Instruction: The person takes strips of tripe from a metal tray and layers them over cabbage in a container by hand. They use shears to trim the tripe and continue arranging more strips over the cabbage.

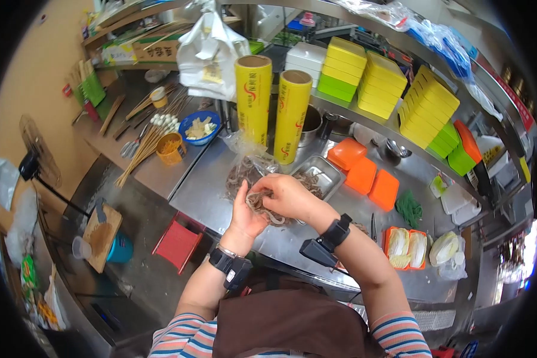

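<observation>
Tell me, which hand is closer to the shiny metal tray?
The right hand is. It's just to the lower left of the metal tray in the picture. The left hand is farther left, with the right hand between it and the tray.

"保鲜膜" on two yellow rolls (252, 104)

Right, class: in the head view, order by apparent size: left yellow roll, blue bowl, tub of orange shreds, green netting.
Largest: left yellow roll
Then: blue bowl
Smallest: tub of orange shreds and green netting, too alike to rank
</observation>
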`<state>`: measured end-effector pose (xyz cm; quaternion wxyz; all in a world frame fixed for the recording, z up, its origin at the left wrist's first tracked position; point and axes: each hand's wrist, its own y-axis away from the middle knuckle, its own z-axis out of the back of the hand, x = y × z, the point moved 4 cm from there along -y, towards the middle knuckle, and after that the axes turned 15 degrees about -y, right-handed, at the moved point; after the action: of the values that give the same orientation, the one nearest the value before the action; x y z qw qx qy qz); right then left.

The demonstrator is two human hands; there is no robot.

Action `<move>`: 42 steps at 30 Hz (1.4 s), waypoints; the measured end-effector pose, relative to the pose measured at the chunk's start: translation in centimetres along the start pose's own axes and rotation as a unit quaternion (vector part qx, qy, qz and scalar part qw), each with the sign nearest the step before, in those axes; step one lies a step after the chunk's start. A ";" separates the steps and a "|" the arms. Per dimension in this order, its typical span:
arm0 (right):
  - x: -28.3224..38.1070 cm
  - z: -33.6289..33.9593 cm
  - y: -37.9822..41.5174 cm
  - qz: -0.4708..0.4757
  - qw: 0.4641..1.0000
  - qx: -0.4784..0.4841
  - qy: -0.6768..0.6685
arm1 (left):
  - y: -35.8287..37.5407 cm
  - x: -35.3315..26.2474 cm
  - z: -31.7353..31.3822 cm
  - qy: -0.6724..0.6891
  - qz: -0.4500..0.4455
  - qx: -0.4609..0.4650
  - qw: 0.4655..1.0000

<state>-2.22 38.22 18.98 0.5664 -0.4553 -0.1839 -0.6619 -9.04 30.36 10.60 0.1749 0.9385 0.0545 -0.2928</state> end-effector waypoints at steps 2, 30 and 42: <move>0.6 -0.8 2.0 0.051 0.999 -0.002 -0.004 | 1.4 0.5 0.7 0.039 -0.014 0.027 0.999; 1.1 -24.5 7.7 -0.193 0.382 0.028 -0.903 | 16.2 -0.9 4.2 -0.900 -0.354 -0.066 0.246; 2.1 -26.5 4.4 -0.228 0.525 -0.153 -0.805 | 18.5 -6.4 3.7 -0.856 -0.431 -0.002 0.286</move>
<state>-8.54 15.59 5.79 -0.0713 -0.8169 -0.5553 -0.1386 -12.53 11.78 16.90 -0.0276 -0.0064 0.2708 -0.9622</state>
